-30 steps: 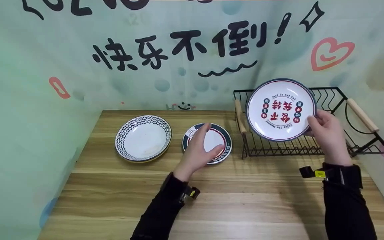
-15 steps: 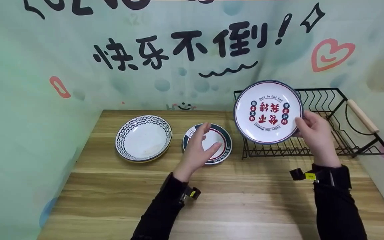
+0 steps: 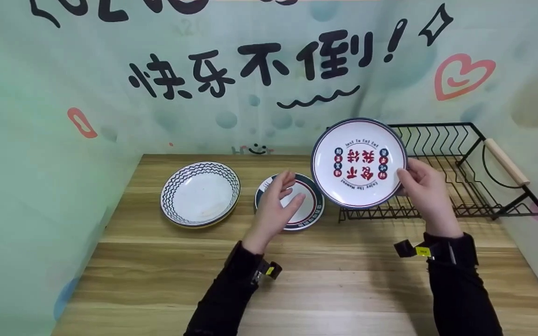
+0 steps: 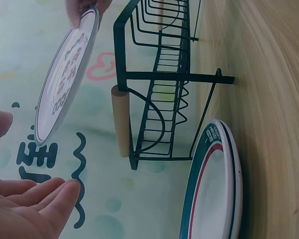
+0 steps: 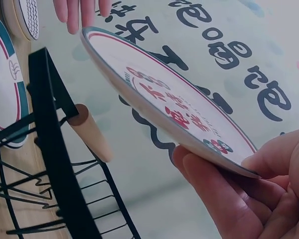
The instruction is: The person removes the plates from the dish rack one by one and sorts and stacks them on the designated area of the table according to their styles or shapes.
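My right hand (image 3: 430,193) pinches the right rim of a white plate (image 3: 357,163) with a blue edge and red and blue lettering, thumb on its face and fingers behind. The plate is held up in the air, in front of the left end of a black wire dish rack (image 3: 465,186). My left hand (image 3: 273,205) hovers over a green-rimmed plate (image 3: 313,210) with fingers apart and nothing in them. In the left wrist view the green-rimmed plate (image 4: 209,194) appears as a stack of at least two.
To the left stands a white bowl (image 3: 199,196) with a black wavy rim, apparently stacked on another dish. Wooden handles, such as the right one (image 3: 507,161), stick up from the rack. A printed cloth (image 3: 227,28) hangs behind the wooden table (image 3: 325,280).
My right hand has carried the lettered plate leftward and slightly down, away from the middle of the rack and toward the left hand. The left hand has barely moved.
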Demonstrator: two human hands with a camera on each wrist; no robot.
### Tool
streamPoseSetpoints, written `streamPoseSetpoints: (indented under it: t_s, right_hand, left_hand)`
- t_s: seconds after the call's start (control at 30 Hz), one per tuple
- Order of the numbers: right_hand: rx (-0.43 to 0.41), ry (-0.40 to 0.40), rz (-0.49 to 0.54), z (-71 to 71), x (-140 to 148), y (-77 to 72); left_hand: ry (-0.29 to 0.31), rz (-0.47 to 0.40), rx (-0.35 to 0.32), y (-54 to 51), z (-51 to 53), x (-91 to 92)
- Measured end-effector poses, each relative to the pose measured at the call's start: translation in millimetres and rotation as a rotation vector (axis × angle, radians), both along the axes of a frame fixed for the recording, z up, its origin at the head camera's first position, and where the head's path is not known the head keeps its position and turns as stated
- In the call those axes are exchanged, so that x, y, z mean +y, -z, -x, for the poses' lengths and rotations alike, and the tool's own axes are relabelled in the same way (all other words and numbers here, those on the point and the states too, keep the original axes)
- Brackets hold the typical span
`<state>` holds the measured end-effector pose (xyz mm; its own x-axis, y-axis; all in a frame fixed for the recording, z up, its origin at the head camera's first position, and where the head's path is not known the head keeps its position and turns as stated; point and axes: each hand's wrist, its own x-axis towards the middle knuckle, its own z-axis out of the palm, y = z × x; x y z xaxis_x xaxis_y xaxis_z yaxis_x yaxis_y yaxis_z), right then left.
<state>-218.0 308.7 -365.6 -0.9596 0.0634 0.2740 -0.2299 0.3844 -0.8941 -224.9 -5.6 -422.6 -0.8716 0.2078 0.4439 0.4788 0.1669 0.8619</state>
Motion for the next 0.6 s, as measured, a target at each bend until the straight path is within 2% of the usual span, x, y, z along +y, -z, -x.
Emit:
streamPoseSetpoints:
  t_s: [0.17, 0.6]
  right_hand:
    - [-0.011, -0.031, 0.015, -1.7, -6, 2.2]
    - [0.032, -0.095, 0.013, -5.8, -19, 7.1]
  left_hand:
    - [-0.004, 0.006, 0.005, -0.1, -0.2, -0.3]
    - [-0.013, 0.033, 0.005, 0.4, 0.4, 0.7]
